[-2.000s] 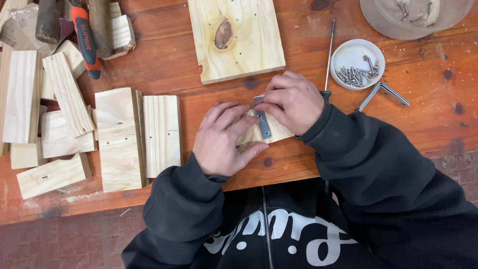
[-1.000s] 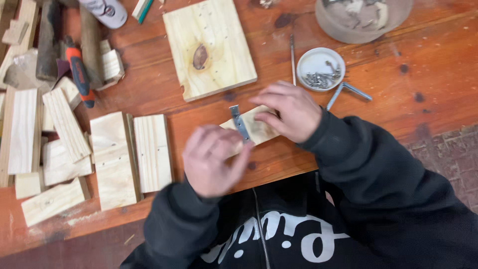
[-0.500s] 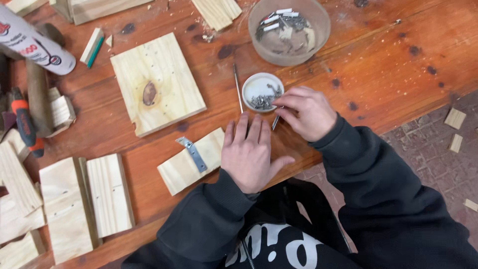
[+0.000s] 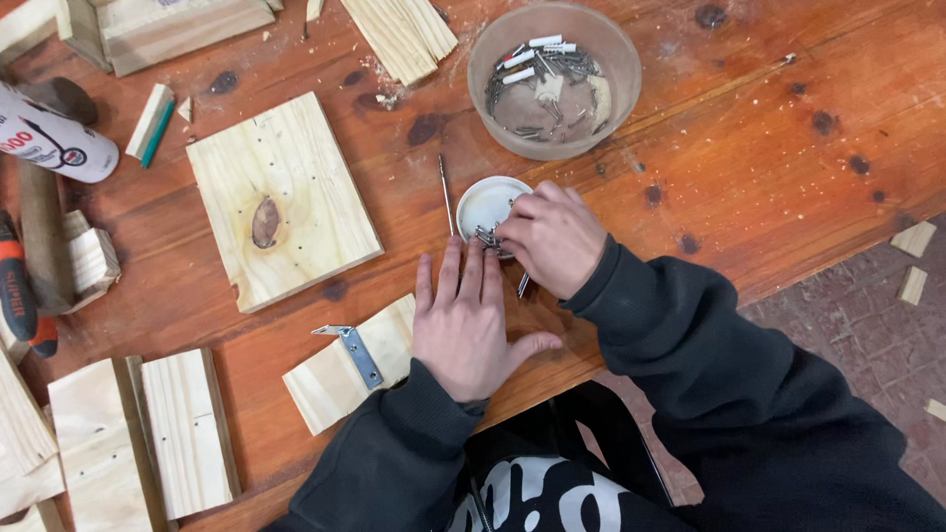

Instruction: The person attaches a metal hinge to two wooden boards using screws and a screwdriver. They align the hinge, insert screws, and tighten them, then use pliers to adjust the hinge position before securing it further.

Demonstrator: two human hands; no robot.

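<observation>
On a sawdust-flecked orange-brown wooden workbench (image 4: pixel 788 148) – brick floor (image 4: pixel 877 335) beside it – the left hand (image 4: pixel 468 325) lies flat, fingers spread, while the right hand (image 4: pixel 552 236) pinches screws (image 4: pixel 488 236) in a small white dish (image 4: pixel 485 202).

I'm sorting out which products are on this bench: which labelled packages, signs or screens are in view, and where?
White tube or cartridge: far left edge, lying on its side; white cylinder with red and dark print.
Screwdriver handle: left edge, below it; black and orange, printed marking.
No signs or screens show.
</observation>
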